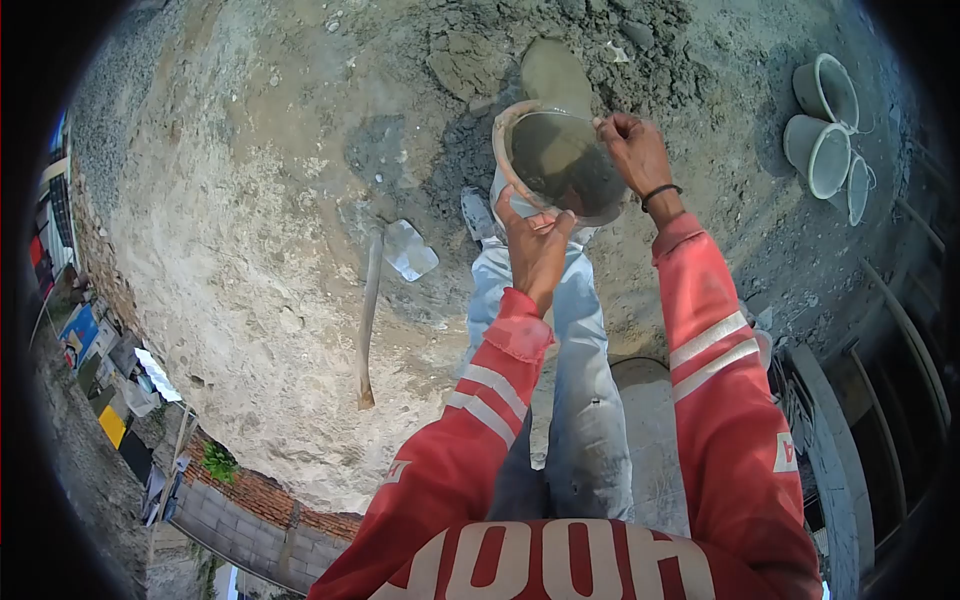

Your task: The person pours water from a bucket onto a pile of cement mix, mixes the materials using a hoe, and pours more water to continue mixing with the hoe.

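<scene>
A pale bucket (503, 165) with murky water (560, 165) inside is held in front of my legs, tipped away from me. My left hand (538, 245) is closed around its near rim, thumb and fingers showing at the edge. At the right side of the rim my right hand (637, 155) is closed on what looks like the thin wire handle, which runs across the bucket's mouth. Just beyond the far rim shows grey-brown liquid (555, 75), over wet mortar (470, 68); whether it is still flowing I cannot tell.
A shovel (370, 310) lies on the dusty ground to the left, its blade (408, 250) near my shoe (478, 215). Several buckets (815, 150) sit at the far right. Beside my right arm runs a grey ledge (835, 470); a block wall (240, 540) curves along the lower left.
</scene>
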A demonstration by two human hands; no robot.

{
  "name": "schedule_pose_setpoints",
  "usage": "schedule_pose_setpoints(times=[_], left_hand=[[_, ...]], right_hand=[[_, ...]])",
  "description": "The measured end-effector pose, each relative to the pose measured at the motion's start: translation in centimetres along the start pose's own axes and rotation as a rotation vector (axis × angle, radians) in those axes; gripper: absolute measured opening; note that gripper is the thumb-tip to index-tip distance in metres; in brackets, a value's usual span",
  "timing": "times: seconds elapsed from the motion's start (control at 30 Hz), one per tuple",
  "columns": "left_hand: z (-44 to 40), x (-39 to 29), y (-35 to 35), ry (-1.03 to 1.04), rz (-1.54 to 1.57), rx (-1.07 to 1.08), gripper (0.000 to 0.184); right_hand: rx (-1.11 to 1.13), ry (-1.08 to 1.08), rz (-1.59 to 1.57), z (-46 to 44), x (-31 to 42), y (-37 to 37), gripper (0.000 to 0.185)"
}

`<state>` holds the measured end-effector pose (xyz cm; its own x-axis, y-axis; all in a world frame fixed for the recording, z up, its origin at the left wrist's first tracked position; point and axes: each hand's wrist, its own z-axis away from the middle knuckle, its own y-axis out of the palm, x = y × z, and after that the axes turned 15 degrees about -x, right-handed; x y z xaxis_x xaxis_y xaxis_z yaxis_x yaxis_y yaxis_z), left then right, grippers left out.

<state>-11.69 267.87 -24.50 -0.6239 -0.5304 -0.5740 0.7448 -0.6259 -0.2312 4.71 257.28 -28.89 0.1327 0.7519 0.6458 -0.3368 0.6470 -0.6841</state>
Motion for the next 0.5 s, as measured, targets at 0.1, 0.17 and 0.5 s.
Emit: schedule_pose_setpoints(times=[0.1,0.17,0.5], left_hand=[[-4.4,2.7,-8.1,0.253,-0.386,0.131,0.081],[-9.3,4.9,-15.7,0.515,-0.969,-0.035,0.083],[-20.0,15.3,-44.1,-0.797,-0.627,-0.154,0.047]], right_hand=[[0.085,0.014,0.066,6.7,0.1,-2.1,0.037],[0.079,0.026,0.044,11.4,-2.0,-2.7,0.032],[-0.336,0.391,0.158,15.1,-20.4,-12.4,0.023]])
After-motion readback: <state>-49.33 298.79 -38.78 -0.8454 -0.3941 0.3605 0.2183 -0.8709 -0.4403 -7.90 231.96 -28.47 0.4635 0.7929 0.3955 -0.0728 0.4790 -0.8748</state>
